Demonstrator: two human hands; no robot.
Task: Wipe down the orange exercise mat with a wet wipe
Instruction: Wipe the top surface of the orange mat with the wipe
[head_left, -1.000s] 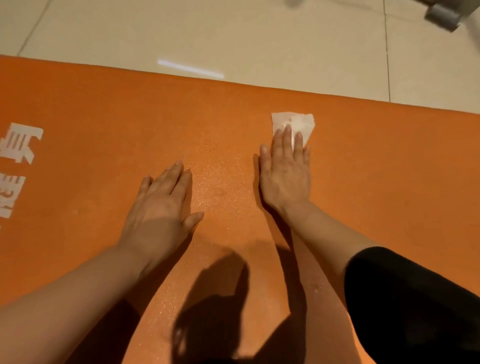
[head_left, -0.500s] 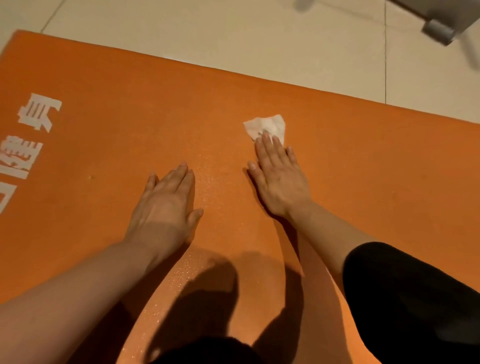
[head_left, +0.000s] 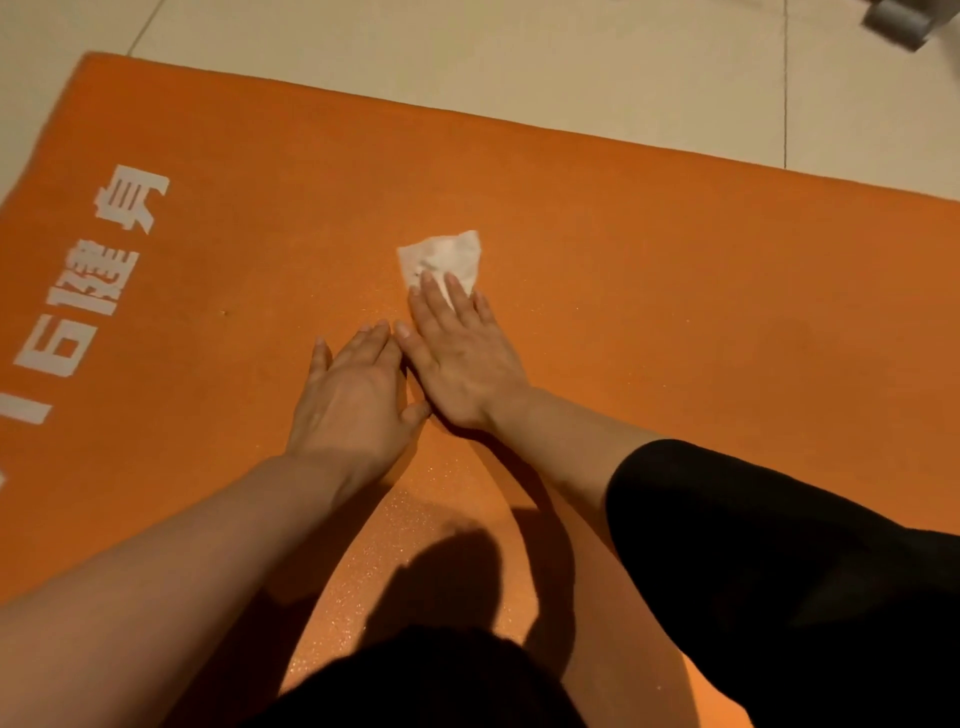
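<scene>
Tiled floor (head_left: 597, 67) carries the orange mat (head_left: 675, 270). We note the right hand (head_left: 462, 358) pressing the white wipe (head_left: 441, 257) mid-mat under straight fingers; the left hand (head_left: 353, 400) rests flat, fingers extended, touching the right.

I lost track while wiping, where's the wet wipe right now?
In the head view the wet wipe lies flat on the orange mat, just above centre, pressed under the right hand's straight fingertips, right of the white lettering.
</scene>
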